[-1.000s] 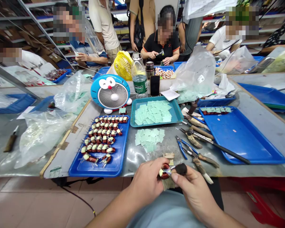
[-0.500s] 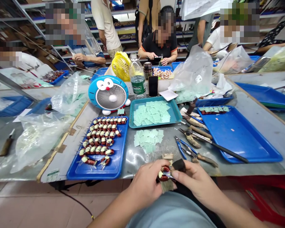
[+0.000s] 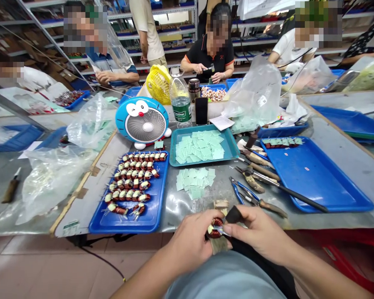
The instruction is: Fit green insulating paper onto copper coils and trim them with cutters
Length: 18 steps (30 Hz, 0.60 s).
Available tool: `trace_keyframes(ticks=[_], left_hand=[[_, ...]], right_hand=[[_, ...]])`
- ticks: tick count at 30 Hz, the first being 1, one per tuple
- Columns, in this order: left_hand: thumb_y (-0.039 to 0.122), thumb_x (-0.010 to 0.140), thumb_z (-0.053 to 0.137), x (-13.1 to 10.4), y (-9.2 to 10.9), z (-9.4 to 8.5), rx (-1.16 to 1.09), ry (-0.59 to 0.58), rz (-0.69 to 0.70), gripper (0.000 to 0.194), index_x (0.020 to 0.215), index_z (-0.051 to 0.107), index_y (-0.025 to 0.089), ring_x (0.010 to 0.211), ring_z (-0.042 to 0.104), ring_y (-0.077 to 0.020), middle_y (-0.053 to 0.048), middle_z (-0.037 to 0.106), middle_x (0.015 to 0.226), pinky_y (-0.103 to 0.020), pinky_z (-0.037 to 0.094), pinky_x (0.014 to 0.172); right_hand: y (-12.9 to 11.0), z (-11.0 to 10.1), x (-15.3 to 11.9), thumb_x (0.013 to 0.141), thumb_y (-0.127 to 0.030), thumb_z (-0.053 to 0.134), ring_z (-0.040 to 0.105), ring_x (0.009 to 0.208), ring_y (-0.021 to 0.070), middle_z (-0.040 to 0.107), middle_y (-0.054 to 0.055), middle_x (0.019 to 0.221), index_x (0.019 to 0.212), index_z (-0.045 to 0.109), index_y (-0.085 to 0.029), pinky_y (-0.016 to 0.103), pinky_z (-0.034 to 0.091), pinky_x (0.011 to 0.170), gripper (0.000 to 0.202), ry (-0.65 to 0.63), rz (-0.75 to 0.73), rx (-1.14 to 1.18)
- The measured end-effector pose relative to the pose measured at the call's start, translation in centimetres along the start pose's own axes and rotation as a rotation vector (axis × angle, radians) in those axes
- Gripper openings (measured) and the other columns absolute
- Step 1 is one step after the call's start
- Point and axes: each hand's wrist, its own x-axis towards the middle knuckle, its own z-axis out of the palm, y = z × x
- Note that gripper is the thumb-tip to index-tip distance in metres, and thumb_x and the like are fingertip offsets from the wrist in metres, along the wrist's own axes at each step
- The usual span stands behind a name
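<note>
My left hand [image 3: 190, 236] is closed around a copper-wound ring coil [image 3: 214, 231], held low in front of my body at the table's front edge. A tan wrap shows at the lower fingers of that hand. From the other side, my right hand [image 3: 257, 232] is closed in a pinch close to the coil's opening. A small pale piece shows at its fingertips, too small to name. Something dark [image 3: 233, 214] covers or lies against the right forefinger. Left of my hands, a blue tray [image 3: 156, 222] carries rows of similar coils [image 3: 129, 195].
Loose light-green squares [image 3: 195, 182] lie before a teal tray [image 3: 174, 160] of more squares. Blue-handled pliers [image 3: 237, 191] and other tools lie to the right, beside another blue tray [image 3: 333, 178]. A blue fan [image 3: 146, 126] and a bottle [image 3: 181, 110] stand behind. Co-workers sit opposite.
The view has shifted slightly. My hands keep nearly the same hold on the coil, with the right fingers moved a little. Across the table, a co-worker's hand has raised a tool.
</note>
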Motion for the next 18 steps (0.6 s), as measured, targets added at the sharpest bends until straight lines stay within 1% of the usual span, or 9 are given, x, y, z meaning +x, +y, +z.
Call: trace_keyframes(ticks=[2, 4, 7, 9, 11, 13, 15, 18], left_hand=[[0.035, 0.083, 0.078, 0.1, 0.0, 0.1, -0.008, 0.005, 0.0, 0.04, 0.117, 0.06, 0.024, 0.087, 0.068, -0.0199, -0.002, 0.073, 0.101, -0.027, 0.047, 0.075], [0.034, 0.082, 0.079, 0.2, 0.1, 0.1, -0.039, 0.017, -0.003, 0.04, 0.116, 0.061, 0.023, 0.084, 0.067, -0.019, -0.001, 0.072, 0.099, -0.027, 0.046, 0.074], [0.031, 0.08, 0.082, 0.3, 0.2, 0.3, -0.166, 0.042, -0.022, 0.04, 0.113, 0.062, 0.022, 0.08, 0.063, -0.0161, 0.0, 0.071, 0.096, -0.025, 0.046, 0.073], [0.029, 0.08, 0.082, 0.4, 0.2, 0.4, -0.263, 0.061, -0.054, 0.04, 0.113, 0.062, 0.022, 0.081, 0.062, -0.0151, 0.001, 0.07, 0.096, -0.024, 0.046, 0.075], [0.028, 0.079, 0.083, 0.4, 0.2, 0.6, -0.334, 0.082, -0.093, 0.042, 0.114, 0.061, 0.022, 0.084, 0.061, -0.015, 0.001, 0.069, 0.098, -0.024, 0.047, 0.078], [0.028, 0.078, 0.084, 0.4, 0.2, 0.8, -0.37, 0.092, -0.122, 0.045, 0.116, 0.06, 0.022, 0.084, 0.061, -0.0151, 0.001, 0.069, 0.098, -0.024, 0.047, 0.079], [0.027, 0.077, 0.084, 0.4, 0.2, 0.9, -0.378, 0.087, -0.141, 0.048, 0.118, 0.06, 0.023, 0.086, 0.062, -0.0156, 0.001, 0.069, 0.099, -0.025, 0.047, 0.08], [0.028, 0.078, 0.083, 0.4, 0.2, 0.9, -0.366, 0.079, -0.152, 0.046, 0.117, 0.06, 0.022, 0.088, 0.062, -0.0162, 0.0, 0.069, 0.101, -0.025, 0.047, 0.081]], right_hand=[[0.0, 0.1, 0.0, 0.082, -0.058, 0.07, 0.054, 0.083, 0.004, 0.063, 0.005, 0.09, 0.088, 0.065, -0.005, 0.01, 0.044, 0.075, 0.053, 0.017, 0.025, 0.007], [0.1, 0.1, 0.1, 0.081, -0.059, 0.071, 0.054, 0.083, 0.0042, 0.063, 0.005, 0.091, 0.09, 0.065, -0.005, 0.01, 0.044, 0.075, 0.055, -0.005, 0.048, 0.07], [0.4, -0.2, 0.1, 0.081, -0.059, 0.072, 0.056, 0.085, 0.0046, 0.063, 0.006, 0.094, 0.092, 0.064, -0.005, 0.011, 0.048, 0.078, 0.056, -0.066, 0.041, 0.204], [0.7, -0.6, -0.1, 0.084, -0.061, 0.068, 0.059, 0.088, 0.0056, 0.064, 0.006, 0.096, 0.097, 0.064, -0.006, 0.013, 0.05, 0.082, 0.057, -0.04, 0.017, 0.22], [0.8, -0.8, -0.4, 0.088, -0.061, 0.064, 0.061, 0.096, 0.0078, 0.064, 0.007, 0.104, 0.108, 0.065, -0.009, 0.015, 0.052, 0.09, 0.056, 0.013, -0.007, 0.174], [0.6, -0.7, -0.6, 0.09, -0.059, 0.063, 0.062, 0.104, 0.0088, 0.064, 0.006, 0.111, 0.115, 0.066, -0.011, 0.015, 0.052, 0.096, 0.054, 0.039, -0.035, 0.097], [0.1, -0.4, -0.7, 0.092, -0.058, 0.061, 0.062, 0.104, 0.0074, 0.065, 0.005, 0.111, 0.112, 0.068, -0.011, 0.012, 0.05, 0.095, 0.051, 0.04, -0.069, 0.014], [-0.7, 0.4, -0.4, 0.097, -0.054, 0.055, 0.06, 0.094, 0.0037, 0.066, 0.003, 0.102, 0.102, 0.07, -0.011, 0.009, 0.046, 0.085, 0.046, 0.06, -0.1, -0.136]])
